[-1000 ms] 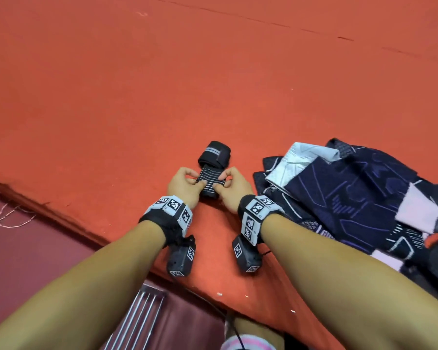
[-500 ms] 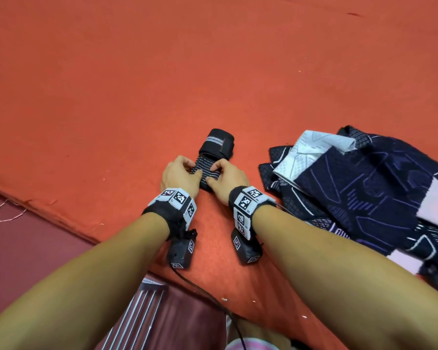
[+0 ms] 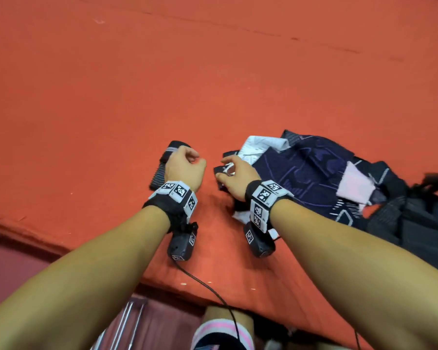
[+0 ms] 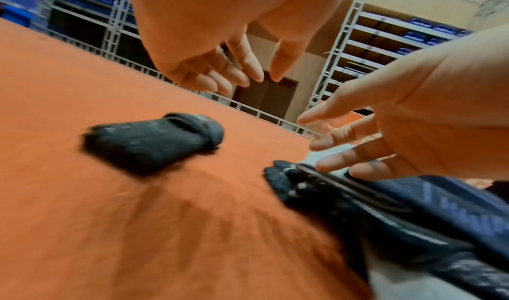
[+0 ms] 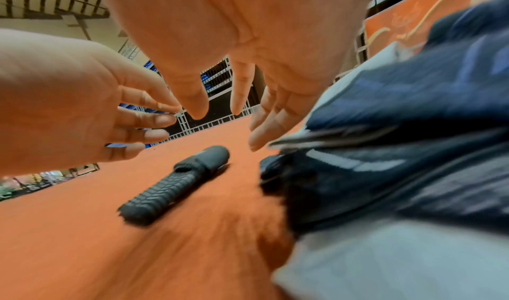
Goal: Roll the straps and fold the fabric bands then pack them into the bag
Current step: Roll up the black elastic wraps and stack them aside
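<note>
The rolled strap [image 3: 162,168] looks light and soft, a springy woven roll likely to loosen if taken by one end; my judgement is that it is best gripped around its ribbed middle, across the coil, so the layers stay tight. It lies on the orange table cover [image 3: 86,109], apart from both hands, a short black cylinder with pale stripes at one end and a smoother dark cuff at the other. Just beside it to the right sits the pile of dark navy patterned fabric [image 3: 314,173] with white and pink patches, floppy cloth that should drape and slide, so pinching an edge or corner seems wisest. The left hand [image 3: 185,168] hovers over the roll, fingers loosely curled and holding nothing. The right hand [image 3: 235,178] reaches onto the near edge of the pile, fingers spread and relaxed, with no grasp visible. A black bag [image 3: 420,223] lies at the far right
</note>
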### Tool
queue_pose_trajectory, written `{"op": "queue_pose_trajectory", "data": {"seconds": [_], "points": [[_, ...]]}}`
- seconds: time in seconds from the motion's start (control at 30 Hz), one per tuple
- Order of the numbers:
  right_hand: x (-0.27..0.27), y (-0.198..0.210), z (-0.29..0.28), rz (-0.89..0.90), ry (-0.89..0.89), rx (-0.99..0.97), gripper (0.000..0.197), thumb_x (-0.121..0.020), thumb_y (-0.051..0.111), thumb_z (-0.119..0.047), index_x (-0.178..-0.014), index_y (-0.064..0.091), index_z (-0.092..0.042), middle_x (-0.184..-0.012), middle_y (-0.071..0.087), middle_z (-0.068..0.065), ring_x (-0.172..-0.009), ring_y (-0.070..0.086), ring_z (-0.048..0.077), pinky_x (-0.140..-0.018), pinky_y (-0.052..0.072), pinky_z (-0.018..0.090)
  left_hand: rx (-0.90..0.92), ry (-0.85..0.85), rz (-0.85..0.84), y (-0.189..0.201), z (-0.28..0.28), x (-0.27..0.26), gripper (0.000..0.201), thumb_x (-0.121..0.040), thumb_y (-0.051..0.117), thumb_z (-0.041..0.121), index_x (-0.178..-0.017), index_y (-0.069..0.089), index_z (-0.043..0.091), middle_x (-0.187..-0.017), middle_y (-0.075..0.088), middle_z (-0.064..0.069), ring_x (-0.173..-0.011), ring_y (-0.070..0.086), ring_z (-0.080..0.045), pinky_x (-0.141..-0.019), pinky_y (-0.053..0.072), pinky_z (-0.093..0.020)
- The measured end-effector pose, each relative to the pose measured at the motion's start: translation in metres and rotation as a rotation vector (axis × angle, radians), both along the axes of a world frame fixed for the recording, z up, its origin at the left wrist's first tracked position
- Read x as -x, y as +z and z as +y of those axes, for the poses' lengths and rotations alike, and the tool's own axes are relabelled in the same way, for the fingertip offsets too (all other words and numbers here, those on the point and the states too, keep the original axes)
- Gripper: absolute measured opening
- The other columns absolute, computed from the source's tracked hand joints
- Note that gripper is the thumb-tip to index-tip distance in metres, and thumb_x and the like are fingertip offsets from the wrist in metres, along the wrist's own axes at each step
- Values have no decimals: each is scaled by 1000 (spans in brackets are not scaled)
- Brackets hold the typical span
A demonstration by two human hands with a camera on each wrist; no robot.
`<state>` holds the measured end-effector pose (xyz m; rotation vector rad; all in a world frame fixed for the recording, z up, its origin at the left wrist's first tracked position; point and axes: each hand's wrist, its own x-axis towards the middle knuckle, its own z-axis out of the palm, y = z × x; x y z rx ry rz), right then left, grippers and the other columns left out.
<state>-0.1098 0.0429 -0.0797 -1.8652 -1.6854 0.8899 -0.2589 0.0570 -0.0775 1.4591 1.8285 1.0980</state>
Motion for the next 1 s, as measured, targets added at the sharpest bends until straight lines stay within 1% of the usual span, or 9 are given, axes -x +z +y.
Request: {"op": "queue_pose_trajectory", "data": {"seconds": [0.07,0.17,0.33,0.47,0.6,0.7,0.83,0.93,1.0], "points": [[-39,18,-11,-44,-46,-6,45,-90,67,-34,-131,55,-22,-103,61,-1,-96,59,18,-81,38,24,13,-140,-15,14,-5,-39,12,-79,68,20,-81,60,28,-82,66,8,-86,65,-19,-81,49,-30],[-95,37,-30,-62,-143,-31,46,-91,66,-35,-133,54,-21,-115,63,3,-108,60,22,-90,42,27,-16,-308,4,26,-16,-99,13,-80,68,17,-80,61,28,-87,69,6,-83,64,-18,-81,49,-29],[-183,46,-75,-68,-270,-42,44,-93,65,-37,-132,53,-22,-110,62,2,-98,60,22,-88,46,30,35,-442,-8,22,-43,-191,9,-81,66,18,-77,63,26,-80,69,8,-78,62,-12,-75,46,-26],[-256,36,-115,-83,-384,31,39,-93,62,-33,-129,53,-22,-106,60,1,-97,59,22,-86,43,28,76,-564,-9,12,-71,-261,10,-82,66,16,-86,68,25,-75,65,12,-73,60,-6,-73,42,-22],[-304,16,-160,-92,-505,92,30,-89,58,-18,-119,60,-21,-100,66,-2,-97,64,22,-85,46,27,136,-605,-54,-6,-98,-320,11,-82,64,16,-83,68,26,-73,70,7,-75,69,-14,-77,52,-27],[-331,-3,-189,-173,-533,153,32,-88,60,-21,-120,62,-22,-120,63,5,-106,62,24,-96,48,30,285,-694,-100,-26,-117,-356,7,-79,65,20,-82,68,26,-69,72,2,-73,73,-16,-79,59,-38],[-356,-16,-207,-273,-625,208,43,-86,66,-28,-128,57,-27,-136,43,8,-128,44,28,-103,43,38,335,-775,-55,-51,-131,-390,6,-77,65,30,-83,66,32,-87,74,5,-81,73,-18,-82,60,-46],[-362,-20,-213,-296,-693,201,52,-85,68,-31,-133,49,-29,-140,36,7,-132,35,28,-104,41,40,336,-727,9,-51,-143,-402,15,-85,69,31,-100,67,29,-101,71,7,-89,70,-22,-91,55,-39],[-365,-20,-213,-285,-735,206,52,-86,67,-28,-134,47,-29,-136,42,9,-128,40,29,-101,43,40,372,-703,43,-50,-149,-404,28,-88,69,34,-114,65,23,-104,70,6,-97,67,-19,-95,51,-34]]}}
